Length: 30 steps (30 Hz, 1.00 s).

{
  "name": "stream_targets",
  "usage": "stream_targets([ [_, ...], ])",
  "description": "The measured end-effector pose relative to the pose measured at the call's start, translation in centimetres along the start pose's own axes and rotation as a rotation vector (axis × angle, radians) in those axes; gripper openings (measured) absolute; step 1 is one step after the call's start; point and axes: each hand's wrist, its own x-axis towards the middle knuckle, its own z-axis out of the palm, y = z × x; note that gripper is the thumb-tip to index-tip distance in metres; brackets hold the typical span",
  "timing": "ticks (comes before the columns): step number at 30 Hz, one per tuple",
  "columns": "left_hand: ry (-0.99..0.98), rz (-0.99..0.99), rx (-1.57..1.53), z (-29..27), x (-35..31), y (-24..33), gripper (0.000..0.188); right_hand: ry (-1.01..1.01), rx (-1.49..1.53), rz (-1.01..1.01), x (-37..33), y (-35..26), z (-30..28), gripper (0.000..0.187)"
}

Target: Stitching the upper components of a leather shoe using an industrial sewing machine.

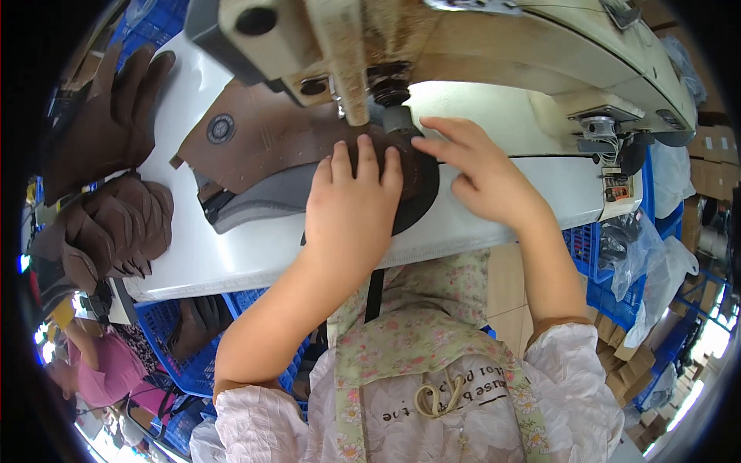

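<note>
Covering part of the brown shoe upper [266,131], your left hand [353,201] lay palm-down, fingers slightly apart. The upper extended leftward past those fingers across the white table [563,185]; the sewing machine head [297,42] hid its far edge. Your right hand [482,174] spread its fingers by the upper's right end; you could not tell fingertip contact.

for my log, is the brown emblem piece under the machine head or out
Under: the machine head overhangs the brown emblem piece, partly hiding it.
</note>
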Motion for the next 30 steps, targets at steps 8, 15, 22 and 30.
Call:
stream_targets([
  [8,0.011,0.061,-0.049,0.6,-0.3,-1.0,0.068,-0.026,-0.047,-0.107,-1.4,0.4,-0.4,0.051],
  [15,-0.025,0.169,-0.044,-0.1,-0.2,-2.0,0.068,0.045,-0.132,-0.248,-1.2,1.7,0.3,0.033],
  [22,-0.058,0.196,-0.057,-0.5,-0.1,-2.6,0.066,0.034,-0.192,-0.311,-1.1,2.0,0.3,0.032],
  [30,-0.030,0.230,-0.072,-0.4,0.0,-3.0,0.065,0.013,-0.193,-0.324,-1.1,2.0,-0.1,0.033],
])
